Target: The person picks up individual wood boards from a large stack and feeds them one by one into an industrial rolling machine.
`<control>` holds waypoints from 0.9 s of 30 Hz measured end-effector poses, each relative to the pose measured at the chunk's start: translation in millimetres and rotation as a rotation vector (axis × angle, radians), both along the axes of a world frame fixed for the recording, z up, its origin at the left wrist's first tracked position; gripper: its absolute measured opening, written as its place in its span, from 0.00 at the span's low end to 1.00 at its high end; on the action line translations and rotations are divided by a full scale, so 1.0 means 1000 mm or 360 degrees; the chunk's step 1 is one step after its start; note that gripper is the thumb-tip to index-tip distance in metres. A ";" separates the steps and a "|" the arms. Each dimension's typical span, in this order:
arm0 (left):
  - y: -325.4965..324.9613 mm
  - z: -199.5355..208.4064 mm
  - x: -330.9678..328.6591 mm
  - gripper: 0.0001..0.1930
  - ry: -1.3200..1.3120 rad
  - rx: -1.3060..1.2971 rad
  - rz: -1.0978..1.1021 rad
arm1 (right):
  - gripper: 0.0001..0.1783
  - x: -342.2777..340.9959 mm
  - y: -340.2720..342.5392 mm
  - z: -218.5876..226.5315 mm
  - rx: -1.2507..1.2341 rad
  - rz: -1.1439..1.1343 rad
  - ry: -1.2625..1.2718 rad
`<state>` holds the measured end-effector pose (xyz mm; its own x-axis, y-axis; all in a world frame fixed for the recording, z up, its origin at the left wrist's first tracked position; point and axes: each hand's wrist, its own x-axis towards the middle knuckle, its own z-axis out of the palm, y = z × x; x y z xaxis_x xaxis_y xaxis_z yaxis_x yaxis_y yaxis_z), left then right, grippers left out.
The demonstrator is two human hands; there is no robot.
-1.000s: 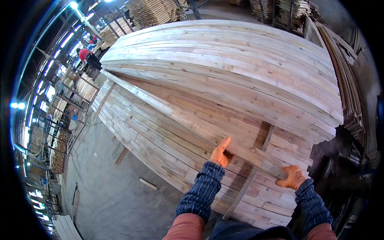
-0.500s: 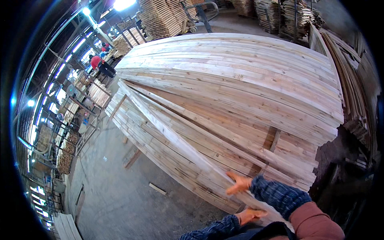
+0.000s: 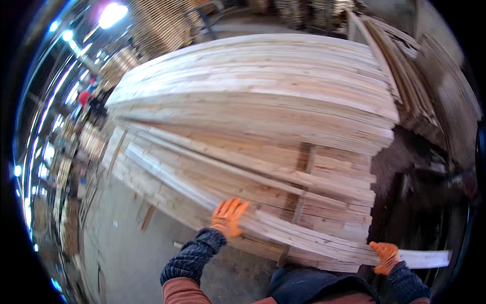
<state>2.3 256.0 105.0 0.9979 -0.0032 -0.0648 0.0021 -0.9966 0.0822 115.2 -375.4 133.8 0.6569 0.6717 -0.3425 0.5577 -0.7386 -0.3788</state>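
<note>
My left hand [image 3: 228, 218], in an orange glove, lies across a long pale wooden board [image 3: 172, 175] with its fingers spread. Farther right, my right hand [image 3: 386, 257], also gloved in orange, is closed round the board near its right end, which sticks out past the pile. The board lies aslant over a low layer of planks [image 3: 334, 177]. Blur hides whether it is one board or several along the near edge. Another narrow board [image 3: 223, 169] rests on the same layer, just beyond.
Behind stands a higher stack of long planks [image 3: 253, 76]. Dark-edged boards [image 3: 405, 81] lean at the right. A crosswise batten [image 3: 302, 177] shows among the low planks. Concrete floor [image 3: 147, 253] lies at the left. A person in red [image 3: 85, 98] is far off at the left.
My hands have moved apart along the board, the left one leftward, the right one rightward. The board's right end has come into sight beyond the pile. The whole view has shifted and blurred.
</note>
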 end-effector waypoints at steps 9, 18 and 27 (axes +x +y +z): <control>-0.042 -0.058 0.032 0.36 -0.0095 0.0072 -0.0603 | 0.63 -0.071 -0.160 -0.028 -0.0666 -0.0355 -0.0522; -0.256 0.019 0.016 0.31 -0.0129 -0.0072 -0.0778 | 0.68 -0.099 -0.213 0.000 -0.0480 -0.0942 -0.0510; -0.430 0.027 0.029 0.42 0.0296 -0.0189 -0.0842 | 0.61 -0.090 -0.120 -0.066 0.0191 -0.0409 -0.1051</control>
<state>31.5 -173.9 131.7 0.8303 -0.5170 -0.2081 -0.4691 -0.8500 0.2398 25.6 -495.7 67.7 0.8438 0.4763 0.2473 0.5127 -0.8516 -0.1092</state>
